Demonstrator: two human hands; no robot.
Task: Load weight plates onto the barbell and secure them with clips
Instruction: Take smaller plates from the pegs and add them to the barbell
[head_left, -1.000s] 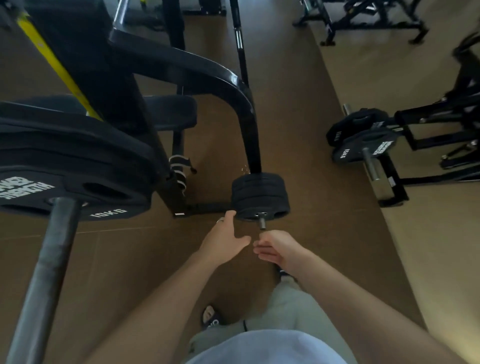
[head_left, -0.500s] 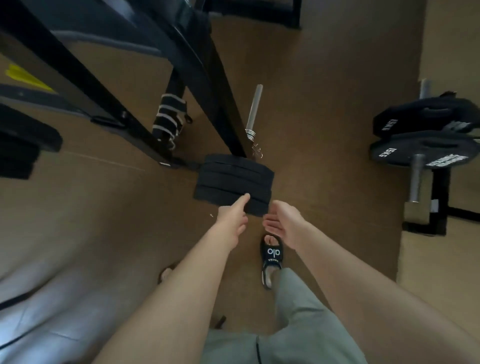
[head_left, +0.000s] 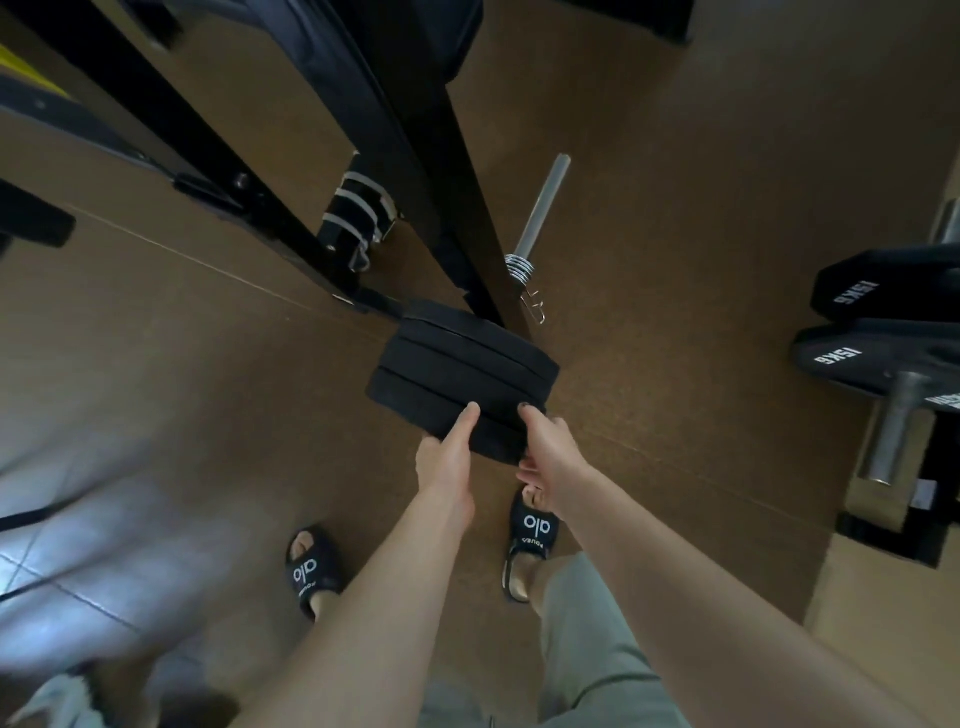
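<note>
Head view showed both hands on the nearest weight plate (head_left: 447, 415) of a black stack (head_left: 462, 374) hung on a low storage peg beside the rack frame (head_left: 415, 171). The left hand (head_left: 447, 457) clamped the plate's rim, thumb on top; the right hand (head_left: 550, 457) gripped it just beside, fingers curled under the edge. The paired grip probably served to slide the plate off evenly. A spring clip (head_left: 519, 267) sat on a steel bar (head_left: 545, 202) behind the stack. Compared with half a second earlier, the hands had closed on the plate rather than hovering short of it, and the camera had moved nearer.
</note>
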